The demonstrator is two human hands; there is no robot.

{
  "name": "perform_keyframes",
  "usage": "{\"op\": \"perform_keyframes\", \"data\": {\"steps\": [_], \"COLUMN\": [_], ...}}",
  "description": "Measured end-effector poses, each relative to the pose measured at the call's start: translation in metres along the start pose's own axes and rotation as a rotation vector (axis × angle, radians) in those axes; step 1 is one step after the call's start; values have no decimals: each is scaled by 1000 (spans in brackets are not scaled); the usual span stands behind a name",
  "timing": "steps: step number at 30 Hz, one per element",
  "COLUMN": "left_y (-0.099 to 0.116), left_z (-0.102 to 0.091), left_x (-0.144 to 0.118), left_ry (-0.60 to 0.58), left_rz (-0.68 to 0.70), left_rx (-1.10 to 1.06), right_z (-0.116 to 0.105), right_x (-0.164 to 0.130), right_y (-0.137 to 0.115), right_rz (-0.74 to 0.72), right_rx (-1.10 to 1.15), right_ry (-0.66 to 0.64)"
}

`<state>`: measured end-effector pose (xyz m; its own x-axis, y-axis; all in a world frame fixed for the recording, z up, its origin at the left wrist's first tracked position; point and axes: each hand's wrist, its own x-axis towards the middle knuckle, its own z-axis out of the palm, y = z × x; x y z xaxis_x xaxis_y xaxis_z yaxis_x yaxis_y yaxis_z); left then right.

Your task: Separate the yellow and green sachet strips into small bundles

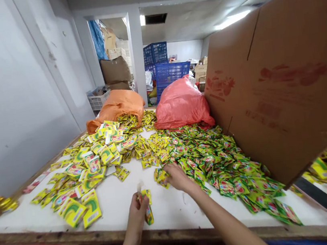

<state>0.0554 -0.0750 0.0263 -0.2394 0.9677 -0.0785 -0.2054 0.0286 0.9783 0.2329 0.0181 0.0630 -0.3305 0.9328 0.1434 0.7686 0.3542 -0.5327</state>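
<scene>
The left hand (pixel 138 211) is curled around a small stack of flat, glossy yellow-green sachets (pixel 148 212), pinching them upright near the front edge of the desk (pixel 113 198), whose smooth white top sits on a rough wooden rim. The right hand (pixel 175 176) lies palm down with fingers curved over a few loose packets (pixel 161 176) at the fringe of the big heap of sachets (pixel 218 163), touching them. That heap of crinkly square foil pieces spreads across the right of the desk; larger yellow packs (pixel 96 160) lie scattered to the left. Behind them slump an orange plastic bag (pixel 118 104), spilling packets from its mouth, and a soft red plastic bag (pixel 180 104). A tilted brown cardboard box (pixel 282 81) with faded red print looms at the right.
</scene>
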Motion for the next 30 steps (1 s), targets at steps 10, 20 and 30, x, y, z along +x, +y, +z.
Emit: {"op": "perform_keyframes", "data": {"steps": [10, 20, 30], "left_y": [-8, -4, -20], "left_z": [15, 24, 41], "left_x": [-5, -9, -4], "left_ry": [-107, -174, -445], "left_rz": [-45, -153, -158], "left_rx": [-33, -54, 154], "right_z": [21, 12, -18], "right_x": [0, -97, -73], "right_y": [-1, 14, 2], "right_rz": [-89, -87, 54], "right_rx": [13, 179, 550], "right_ry": [-73, -323, 16]}}
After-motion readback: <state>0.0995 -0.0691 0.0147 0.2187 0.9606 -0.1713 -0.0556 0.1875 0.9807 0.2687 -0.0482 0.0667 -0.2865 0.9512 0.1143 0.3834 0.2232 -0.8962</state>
